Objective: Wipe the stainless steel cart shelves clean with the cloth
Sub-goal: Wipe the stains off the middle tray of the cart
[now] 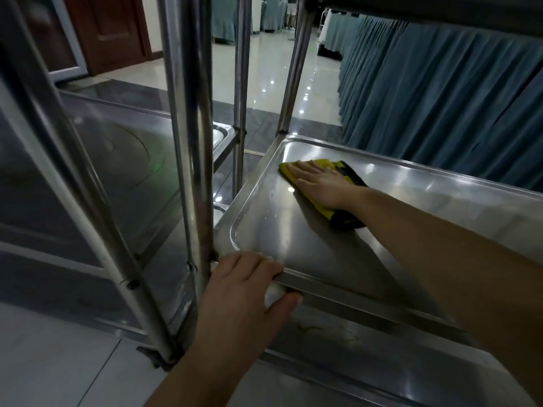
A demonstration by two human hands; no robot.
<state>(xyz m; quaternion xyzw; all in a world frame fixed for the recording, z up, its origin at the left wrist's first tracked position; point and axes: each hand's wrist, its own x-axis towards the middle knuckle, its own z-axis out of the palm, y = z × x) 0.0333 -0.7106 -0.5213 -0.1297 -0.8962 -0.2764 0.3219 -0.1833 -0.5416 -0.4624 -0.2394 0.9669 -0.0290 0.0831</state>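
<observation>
Head view: right hand point(320, 186) lies flat with fingers straight, palm pressing the folded yellow-and-black cloth point(321, 210) onto the shiny stainless steel tray-shaped middle shelf point(308, 248). The cloth sits in the far-left part of that shelf, near the back rim. The flat palm probably spreads pressure so the cloth drags evenly over the metal. Left hand point(249, 277) grips the near-left corner rim of the same shelf, fingers curled over the top and thumb tucked underneath. This looks like a brace so the cart doesn't shift under the push. A round steel upright post point(199, 142) stands just beside that hand. The camera is low, looking in under the dark upper shelf point(440, 10), which is probably why the arm reaches in at full stretch. The steel bottom shelf point(338, 339) shows faint yellowish streaks and likely still needs wiping. A second steel cart point(126, 148) stands at left. Blue pleated fabric skirting point(440, 98) hangs behind, with glossy tile floor point(264, 69) beyond.
</observation>
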